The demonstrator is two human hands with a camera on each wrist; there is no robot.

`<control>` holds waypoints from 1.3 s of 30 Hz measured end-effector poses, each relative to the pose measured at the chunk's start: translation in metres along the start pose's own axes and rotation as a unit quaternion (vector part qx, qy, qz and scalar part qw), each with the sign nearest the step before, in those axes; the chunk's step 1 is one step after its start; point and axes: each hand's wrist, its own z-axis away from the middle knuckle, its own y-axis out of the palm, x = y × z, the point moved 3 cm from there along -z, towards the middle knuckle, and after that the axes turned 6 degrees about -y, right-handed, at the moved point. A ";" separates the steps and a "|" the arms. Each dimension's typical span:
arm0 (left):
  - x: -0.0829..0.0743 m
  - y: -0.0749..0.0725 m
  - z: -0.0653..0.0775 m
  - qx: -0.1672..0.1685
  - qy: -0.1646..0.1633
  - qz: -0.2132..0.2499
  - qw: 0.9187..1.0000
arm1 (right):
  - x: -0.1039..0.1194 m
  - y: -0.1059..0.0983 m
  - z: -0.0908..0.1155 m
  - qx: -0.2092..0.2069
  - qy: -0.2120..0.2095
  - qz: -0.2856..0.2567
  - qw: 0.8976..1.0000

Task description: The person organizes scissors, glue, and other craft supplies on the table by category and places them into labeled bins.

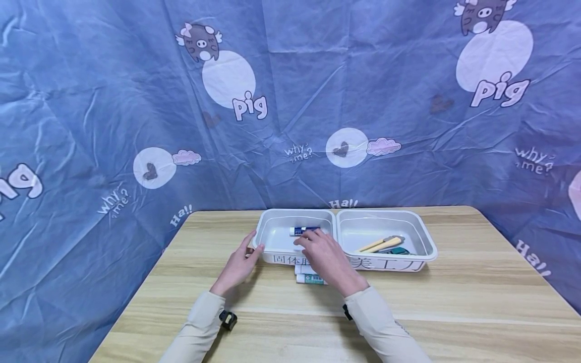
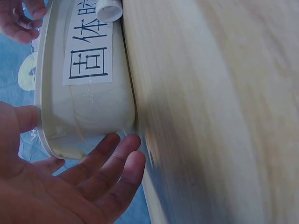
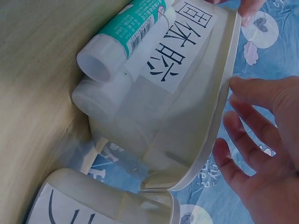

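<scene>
Your bench (image 1: 463, 302) is light, grained wood; a creased blue cloth (image 1: 290, 121), printed with pigs and lettering, hangs beyond it at 12 o'clock and runs down both sides. Two pale bins stand near the far edge. Taking the left bin (image 1: 277, 238) as the dial centre, the right bin (image 1: 354, 229) adjoins at 3 o'clock and contains yellow-handled cutters (image 1: 376, 246) and a green cutter (image 1: 398, 250). The blue-labelled tube (image 1: 305, 231) lies inside the left bin. A white tube (image 1: 305, 269) and a green-labelled tube (image 1: 311, 279) lie outside its front wall, towards 6 o'clock. Your left hand (image 1: 239, 266), at 8 o'clock, has its fingers extended, thumb against the rim. Your right hand (image 1: 326, 256), at 4 o'clock, reaches over the front rim, fingers loosely bent, released and gripping nothing, just beside the blue-labelled tube.
</scene>
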 end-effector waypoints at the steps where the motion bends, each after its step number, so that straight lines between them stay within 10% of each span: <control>1: 0.000 0.000 0.000 0.001 -0.003 0.001 1.000 | 0.000 0.000 0.000 0.001 -0.001 0.001 1.000; 39: 0.000 0.000 0.000 0.005 -0.001 0.006 1.000 | 0.017 0.015 0.038 0.089 -0.051 0.035 0.994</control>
